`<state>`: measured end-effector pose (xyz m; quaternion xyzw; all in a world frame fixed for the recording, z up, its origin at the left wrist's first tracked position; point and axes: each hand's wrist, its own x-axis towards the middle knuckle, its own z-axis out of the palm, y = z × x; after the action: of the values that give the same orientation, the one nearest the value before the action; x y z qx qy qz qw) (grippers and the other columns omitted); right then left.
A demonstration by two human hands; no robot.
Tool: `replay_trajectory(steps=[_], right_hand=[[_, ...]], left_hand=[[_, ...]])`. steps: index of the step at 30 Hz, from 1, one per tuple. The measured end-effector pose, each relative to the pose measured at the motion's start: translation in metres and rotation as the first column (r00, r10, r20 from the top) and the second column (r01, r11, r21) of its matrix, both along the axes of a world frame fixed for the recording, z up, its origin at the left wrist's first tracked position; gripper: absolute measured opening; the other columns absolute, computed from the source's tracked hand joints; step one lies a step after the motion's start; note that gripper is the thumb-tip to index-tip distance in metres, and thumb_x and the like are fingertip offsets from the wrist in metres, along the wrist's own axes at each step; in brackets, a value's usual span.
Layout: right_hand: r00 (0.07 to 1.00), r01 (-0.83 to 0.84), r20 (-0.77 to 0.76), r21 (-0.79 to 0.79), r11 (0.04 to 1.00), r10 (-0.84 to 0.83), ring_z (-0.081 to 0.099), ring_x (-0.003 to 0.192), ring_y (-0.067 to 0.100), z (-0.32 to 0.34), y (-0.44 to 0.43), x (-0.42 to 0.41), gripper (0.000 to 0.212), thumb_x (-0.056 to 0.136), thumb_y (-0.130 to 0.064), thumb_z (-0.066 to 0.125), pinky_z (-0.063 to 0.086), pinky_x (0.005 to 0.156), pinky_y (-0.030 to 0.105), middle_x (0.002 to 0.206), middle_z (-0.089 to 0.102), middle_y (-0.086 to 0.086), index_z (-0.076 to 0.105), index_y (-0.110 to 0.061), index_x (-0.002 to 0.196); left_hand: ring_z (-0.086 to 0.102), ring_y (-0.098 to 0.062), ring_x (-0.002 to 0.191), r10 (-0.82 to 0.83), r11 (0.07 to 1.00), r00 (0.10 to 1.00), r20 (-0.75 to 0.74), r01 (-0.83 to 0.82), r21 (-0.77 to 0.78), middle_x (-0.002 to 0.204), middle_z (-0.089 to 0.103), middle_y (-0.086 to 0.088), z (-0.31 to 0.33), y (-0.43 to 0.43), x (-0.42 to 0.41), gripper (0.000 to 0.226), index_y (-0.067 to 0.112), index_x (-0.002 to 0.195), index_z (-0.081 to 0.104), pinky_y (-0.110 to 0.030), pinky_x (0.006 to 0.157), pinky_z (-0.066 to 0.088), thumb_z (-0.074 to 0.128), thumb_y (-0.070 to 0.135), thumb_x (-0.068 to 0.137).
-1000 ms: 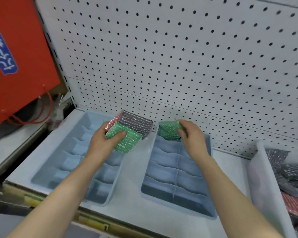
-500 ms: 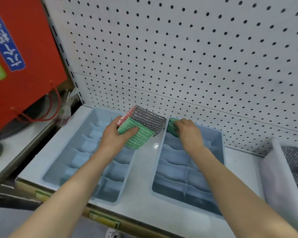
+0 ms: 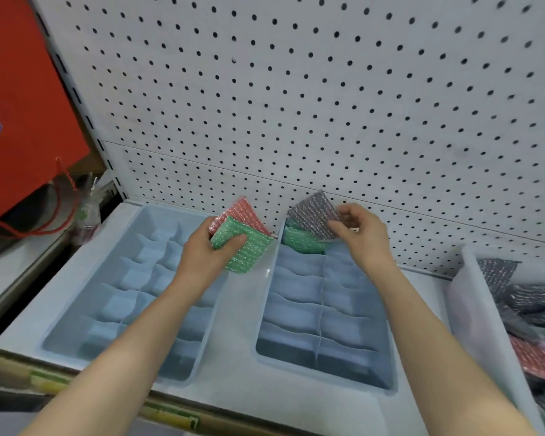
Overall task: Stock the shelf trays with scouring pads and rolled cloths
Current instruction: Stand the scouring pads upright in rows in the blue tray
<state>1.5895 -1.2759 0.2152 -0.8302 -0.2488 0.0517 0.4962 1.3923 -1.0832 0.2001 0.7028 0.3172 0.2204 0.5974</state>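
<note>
At far left a red bag (image 3: 22, 121) is hanging beside the shelf. The left tray (image 3: 85, 309) is waiting, not yet stocked. Over its back right corner the left hand (image 3: 208, 256) is gripping a green pad (image 3: 249, 251) and a red pad (image 3: 243, 212) fanned together, thumb across the green one, probably as ready supply. In the right tray (image 3: 321, 328), a stocked green pad (image 3: 302, 240) is lying in the back left compartment. Just above it the right hand (image 3: 362, 237) is pinching a grey pad (image 3: 313, 214) between thumb and fingers, seemingly aiming at a back compartment. At far right a white bin (image 3: 479, 316) is holding more pads.
</note>
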Motion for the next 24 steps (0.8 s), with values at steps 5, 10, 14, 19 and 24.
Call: replay_trajectory(steps=[5,10,14,19,24], right_hand=[[0.946,-0.006,0.297,-0.375,0.927,0.127,0.059,0.08,0.019,-0.03,-0.004,-0.001,0.015,0.085,-0.02,0.072,0.045,0.072,0.031,0.09,0.07,-0.001,0.071,-0.019,0.1],[0.877,0.051,0.432,-0.523,0.851,0.213,0.058,0.087,0.03,-0.044,0.02,-0.007,0.009,0.086,-0.01,0.067,0.042,0.062,0.035,0.089,0.066,0.008,0.069,-0.01,0.095],[0.823,0.085,0.47,-0.657,0.749,0.319,0.055,0.089,0.029,-0.044,0.03,-0.005,0.006,0.086,-0.014,0.067,0.036,0.056,0.031,0.088,0.063,0.008,0.066,-0.01,0.09],[0.724,0.096,0.595,-0.589,0.803,0.35,0.052,0.063,0.025,-0.06,0.038,-0.001,0.031,0.052,0.008,0.081,0.032,0.042,0.023,0.065,0.057,0.002,0.072,-0.015,0.071],[0.787,0.075,0.523,-0.607,0.791,0.327,0.052,0.064,0.026,-0.079,0.041,-0.006,0.029,0.05,0.012,0.078,0.031,0.043,0.025,0.065,0.055,0.004,0.069,-0.011,0.065]], left_hand=[[0.067,-0.014,0.087,0.02,1.0,1.0,-0.01,-0.02,0.013,0.095,0.069,0.005,-0.002,0.002,-0.004,0.022,0.027,0.1,0.061,-0.043,0.082,0.057,0.074,0.021,0.085],[0.067,-0.017,0.092,0.032,0.999,0.999,-0.044,-0.031,0.011,0.098,0.069,0.006,-0.006,0.002,-0.008,0.024,0.032,0.1,0.059,-0.042,0.084,0.056,0.075,0.026,0.084],[0.066,-0.015,0.091,0.037,0.999,0.998,-0.043,-0.036,0.018,0.098,0.068,0.008,-0.006,0.002,-0.012,0.024,0.031,0.101,0.058,-0.035,0.08,0.056,0.075,0.027,0.085],[0.067,-0.017,0.093,0.037,0.999,0.999,-0.04,-0.037,-0.006,0.101,0.069,0.004,-0.008,0.0,-0.015,0.027,0.025,0.107,0.06,-0.034,0.081,0.056,0.075,0.026,0.085],[0.067,-0.016,0.092,0.026,1.0,0.999,-0.024,-0.027,-0.016,0.099,0.07,0.005,-0.006,-0.003,-0.017,0.022,0.031,0.1,0.06,-0.036,0.083,0.056,0.075,0.027,0.084]])
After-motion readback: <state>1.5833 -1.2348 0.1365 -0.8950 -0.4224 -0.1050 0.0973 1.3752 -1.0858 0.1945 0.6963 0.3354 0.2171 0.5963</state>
